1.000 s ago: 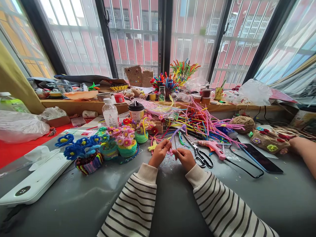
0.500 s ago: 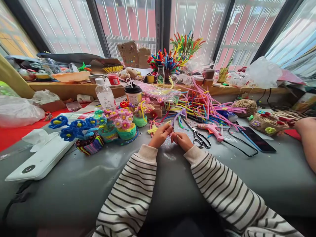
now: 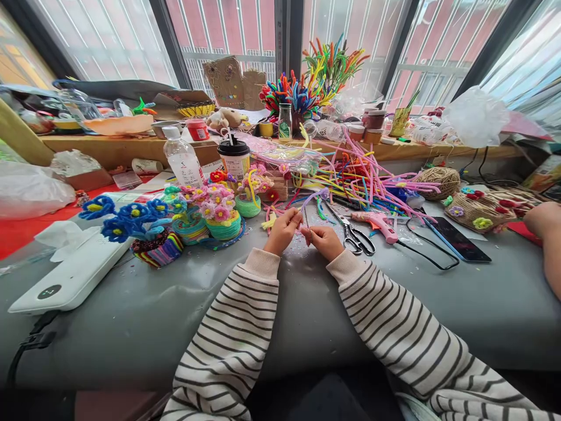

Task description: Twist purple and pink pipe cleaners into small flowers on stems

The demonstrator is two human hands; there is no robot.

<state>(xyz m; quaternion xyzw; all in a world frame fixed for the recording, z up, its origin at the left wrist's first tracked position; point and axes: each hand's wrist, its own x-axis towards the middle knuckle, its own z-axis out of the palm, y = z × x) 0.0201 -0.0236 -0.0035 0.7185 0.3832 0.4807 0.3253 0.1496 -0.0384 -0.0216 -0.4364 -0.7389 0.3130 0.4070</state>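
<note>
Over the grey table, my left hand [image 3: 284, 231] is closed in a pinch on a light purple pipe cleaner [image 3: 309, 200], whose bent end rises above the fingers. My right hand [image 3: 325, 241] is closed just beside it, fingertips pinching the lower end of a thin, dark strand [image 3: 307, 217] that seems to belong to the same piece. Both hands nearly touch. To the right of them lie black-handled scissors [image 3: 358, 238] and a pink hot glue gun [image 3: 380, 225]. Pink fuzzy flowers [image 3: 218, 202] in a small green pot stand to the left.
Blue flowers in a striped pot [image 3: 158, 251] and a white power bank [image 3: 72, 272] are on the left. Behind are a plastic bottle [image 3: 183, 159], a lidded cup [image 3: 234, 156] and loose pipe cleaners [image 3: 372, 169]. A phone [image 3: 462, 238] and another person's arm [image 3: 547, 240] are at right.
My hands stay close together, with the right fingers slightly shifted and the strand between them showing more plainly. The camera view has moved a little.
</note>
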